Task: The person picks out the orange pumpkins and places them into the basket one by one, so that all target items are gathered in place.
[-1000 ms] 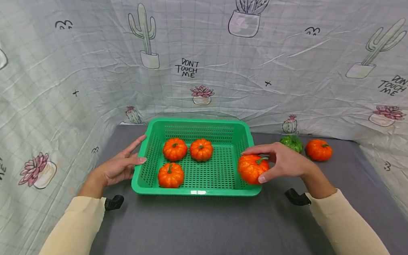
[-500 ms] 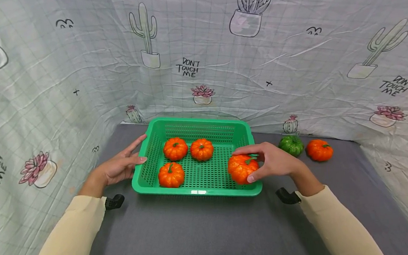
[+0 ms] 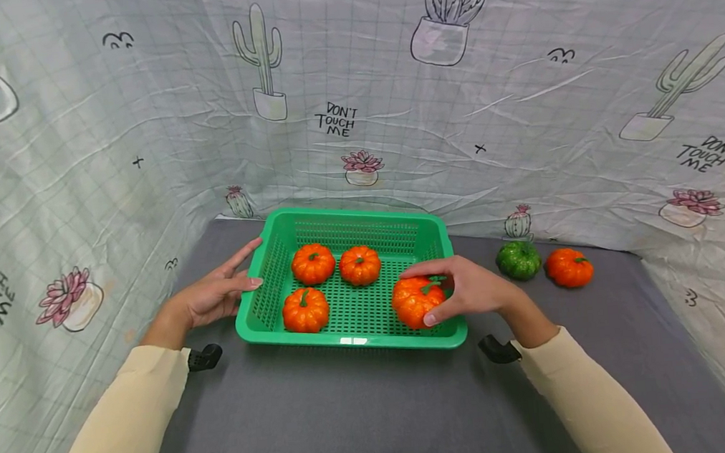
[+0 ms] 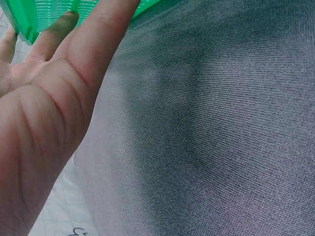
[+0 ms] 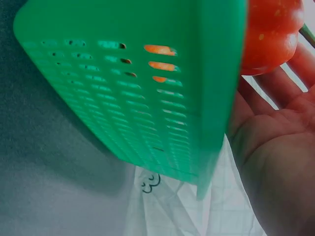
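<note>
My right hand (image 3: pixel 474 288) grips an orange pumpkin (image 3: pixel 410 301) with a green stem, thumb on its near side and fingers on its far side. That pumpkin is over the right end of a green plastic basket (image 3: pixel 353 340); in the right wrist view it shows above the rim, partly cut off. My left hand (image 3: pixel 216 295) touches the basket's left side with fingers extended; the left wrist view shows its fingers against the green wall. Three smaller orange pumpkins lie in the basket's left and middle: one at back left (image 3: pixel 312 264), one at back middle (image 3: pixel 360 265), one at front left (image 3: pixel 305 310).
Right of the basket, a green pumpkin (image 3: pixel 519 260) and another orange pumpkin (image 3: pixel 569 267) sit side by side on the grey tabletop (image 3: pixel 354 421). A patterned cloth (image 3: pixel 393 130) hangs behind and along both sides.
My right hand has moved left with the pumpkin, from the basket's right rim further inward. The green pumpkin, partly hidden before, now shows fully. My left hand stays at the basket.
</note>
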`<state>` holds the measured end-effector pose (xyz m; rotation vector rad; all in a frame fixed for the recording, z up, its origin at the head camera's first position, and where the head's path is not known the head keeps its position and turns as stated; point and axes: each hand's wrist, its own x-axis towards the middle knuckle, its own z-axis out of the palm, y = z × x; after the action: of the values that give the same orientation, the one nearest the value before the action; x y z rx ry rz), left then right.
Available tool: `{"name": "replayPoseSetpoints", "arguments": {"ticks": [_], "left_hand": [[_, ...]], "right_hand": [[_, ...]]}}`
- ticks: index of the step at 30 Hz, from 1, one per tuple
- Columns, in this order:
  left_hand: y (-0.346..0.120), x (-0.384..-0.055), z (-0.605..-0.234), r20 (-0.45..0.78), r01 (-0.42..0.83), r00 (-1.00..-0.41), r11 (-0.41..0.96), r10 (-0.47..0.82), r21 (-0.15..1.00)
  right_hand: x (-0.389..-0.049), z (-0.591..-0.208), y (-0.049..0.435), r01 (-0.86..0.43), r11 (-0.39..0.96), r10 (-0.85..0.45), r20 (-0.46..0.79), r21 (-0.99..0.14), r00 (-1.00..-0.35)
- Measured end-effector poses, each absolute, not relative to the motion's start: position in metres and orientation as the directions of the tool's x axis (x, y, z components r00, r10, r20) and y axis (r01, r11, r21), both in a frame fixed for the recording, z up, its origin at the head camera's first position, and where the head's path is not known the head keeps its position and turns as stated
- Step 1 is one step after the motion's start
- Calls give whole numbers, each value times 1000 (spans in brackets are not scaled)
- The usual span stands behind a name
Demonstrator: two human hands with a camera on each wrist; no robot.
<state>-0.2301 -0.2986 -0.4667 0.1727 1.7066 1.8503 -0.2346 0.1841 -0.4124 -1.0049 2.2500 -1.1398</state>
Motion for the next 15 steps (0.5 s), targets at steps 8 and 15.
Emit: {"name": "replayPoseSetpoints", "arguments": {"ticks": [8,15], "left_hand": [[-298,-229,-466,-303,-341,-806,19,508,940],[-298,-228,-464,-304,-342,-805,20,509,940]], "right_hand": [[-236,-418,174,-431,416,-763,-50,-800,-644],[-235,-418,166,-444,440,-765,-67,-780,-640]]}}
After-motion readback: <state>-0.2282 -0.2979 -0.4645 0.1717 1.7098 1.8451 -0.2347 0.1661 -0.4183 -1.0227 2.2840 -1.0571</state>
